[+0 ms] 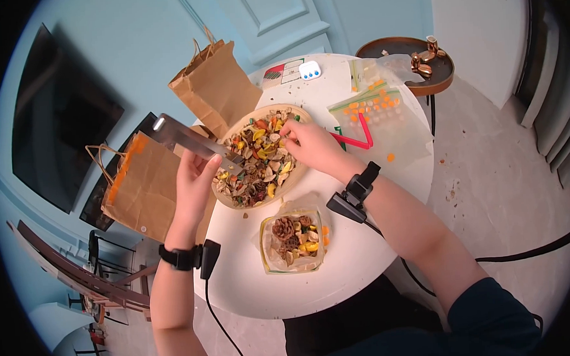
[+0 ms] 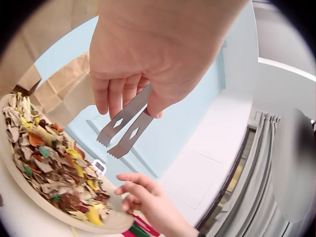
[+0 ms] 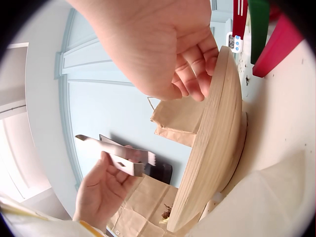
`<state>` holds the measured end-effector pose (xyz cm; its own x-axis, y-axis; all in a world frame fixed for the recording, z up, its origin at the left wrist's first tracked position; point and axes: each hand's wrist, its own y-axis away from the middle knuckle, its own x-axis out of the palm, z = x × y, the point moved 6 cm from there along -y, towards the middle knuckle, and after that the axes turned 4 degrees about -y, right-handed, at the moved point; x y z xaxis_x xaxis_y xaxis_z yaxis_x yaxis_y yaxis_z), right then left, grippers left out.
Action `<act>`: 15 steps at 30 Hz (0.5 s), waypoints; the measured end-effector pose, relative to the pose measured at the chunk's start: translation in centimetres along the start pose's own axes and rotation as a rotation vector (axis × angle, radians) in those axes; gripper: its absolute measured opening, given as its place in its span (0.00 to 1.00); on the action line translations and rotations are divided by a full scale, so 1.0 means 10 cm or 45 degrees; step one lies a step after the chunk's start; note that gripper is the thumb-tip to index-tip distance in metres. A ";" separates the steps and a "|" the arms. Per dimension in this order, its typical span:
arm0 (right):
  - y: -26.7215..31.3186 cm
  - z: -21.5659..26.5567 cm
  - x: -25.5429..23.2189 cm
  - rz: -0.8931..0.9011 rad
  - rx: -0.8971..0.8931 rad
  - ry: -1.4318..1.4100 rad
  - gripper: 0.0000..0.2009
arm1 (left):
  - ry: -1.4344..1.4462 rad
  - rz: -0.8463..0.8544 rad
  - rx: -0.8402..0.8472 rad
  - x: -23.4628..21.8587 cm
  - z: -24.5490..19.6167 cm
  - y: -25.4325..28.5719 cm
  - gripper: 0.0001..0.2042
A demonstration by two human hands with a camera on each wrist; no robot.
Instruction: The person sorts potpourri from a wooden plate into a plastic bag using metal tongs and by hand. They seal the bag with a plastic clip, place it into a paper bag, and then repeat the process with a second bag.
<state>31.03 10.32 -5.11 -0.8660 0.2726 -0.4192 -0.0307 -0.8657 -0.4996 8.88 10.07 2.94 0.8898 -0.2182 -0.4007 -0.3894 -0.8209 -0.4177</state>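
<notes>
Tongs (image 1: 193,141): metal, held in the left hand (image 1: 194,183), tips just above the near-left part of the bowl; the two toothed ends sit close together with a narrow gap, nothing caught between them in the left wrist view (image 2: 126,129).
Left hand: fingers and thumb curled round the tongs' arms, squeezing them nearly together; raised above the left rim of the bowl.
Right hand (image 1: 312,144): over the far-right side of the bowl, fingertips drawn together down among the dried pieces; whether a piece is pinched between them cannot be told.
Bowl (image 1: 229,201): shallow wooden bowl in the middle of the white round table (image 1: 365,238), heaped with a potpourri mix (image 1: 258,160) of tan, orange, yellow and green pieces.
Near bag (image 1: 293,243): clear plastic bag just in front of the bowl, holding pine cones and yellow and tan pieces.
Far bag (image 1: 385,118): clear zip bag to the right of the bowl, with small orange pieces inside.
Paper bags: one brown bag (image 1: 216,85) behind the bowl, another (image 1: 140,185) to its left.
</notes>
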 end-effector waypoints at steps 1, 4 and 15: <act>0.00 -0.01 0.00 -0.002 0.007 0.003 0.10 | 0.001 0.000 0.005 -0.01 0.11 -0.06 0.17; 0.01 0.00 0.00 -0.007 0.024 -0.002 0.09 | -0.088 0.069 -0.156 0.02 0.44 -0.17 0.18; 0.00 0.00 -0.01 -0.029 0.002 -0.003 0.09 | -0.076 0.072 -0.183 0.10 0.48 -0.11 0.20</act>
<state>31.06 10.26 -5.07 -0.8663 0.2910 -0.4059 -0.0511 -0.8601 -0.5075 9.08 13.29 -0.92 0.8503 -0.2379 -0.4694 -0.3963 -0.8763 -0.2739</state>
